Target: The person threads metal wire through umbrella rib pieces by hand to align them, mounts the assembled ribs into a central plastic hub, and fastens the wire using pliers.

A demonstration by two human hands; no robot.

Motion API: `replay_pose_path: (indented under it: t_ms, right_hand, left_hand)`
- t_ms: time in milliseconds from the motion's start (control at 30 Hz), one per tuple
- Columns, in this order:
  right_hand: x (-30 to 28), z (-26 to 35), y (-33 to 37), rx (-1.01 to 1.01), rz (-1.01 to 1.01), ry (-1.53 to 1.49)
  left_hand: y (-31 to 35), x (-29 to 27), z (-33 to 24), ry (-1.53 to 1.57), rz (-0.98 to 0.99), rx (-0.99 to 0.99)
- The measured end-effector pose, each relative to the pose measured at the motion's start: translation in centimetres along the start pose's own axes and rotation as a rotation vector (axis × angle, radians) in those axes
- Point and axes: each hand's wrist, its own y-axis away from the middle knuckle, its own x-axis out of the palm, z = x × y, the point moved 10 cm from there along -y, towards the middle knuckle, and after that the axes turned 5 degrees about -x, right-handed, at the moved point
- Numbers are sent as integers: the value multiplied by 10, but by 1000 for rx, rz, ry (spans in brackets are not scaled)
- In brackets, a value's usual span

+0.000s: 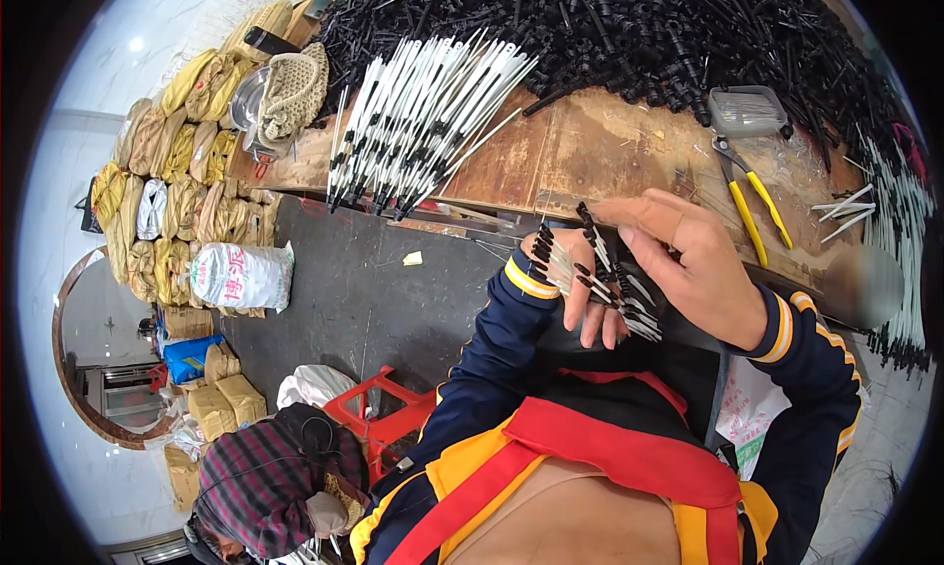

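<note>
In front of my chest, my left hand point(587, 314) is closed around a bunch of thin white rods with black ends point(559, 267). The rods fan out between and past the fingers. My right hand point(688, 245) reaches over from the right, its fingertips beside the black ends at the top of the bunch. Its thumb stands apart from the fingers, and the fingertips are slightly blurred. Beyond my hands, a large fan of white rods with black fittings point(433, 113) lies at the edge of the wooden worktable point(511, 167).
A heap of black plastic parts point(629, 34) covers the table's back. Yellow-handled pliers point(752, 201) and a clear tub point(749, 110) lie to the right, near more white rods point(890, 231). Stacked sacks point(177, 142), a red stool point(383, 413) and another person point(280, 476) are to the left.
</note>
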Motion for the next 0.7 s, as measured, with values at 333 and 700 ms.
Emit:
replay_pose_path:
  t_ms: [333,700]
  right_hand:
    - [-20,12,11,-30,48,210]
    - [-34,16,43,-130,64,650]
  left_hand:
    - [-16,-20,-3,0,-494,-322]
    - [-25,-47,18,-210,-648,-392]
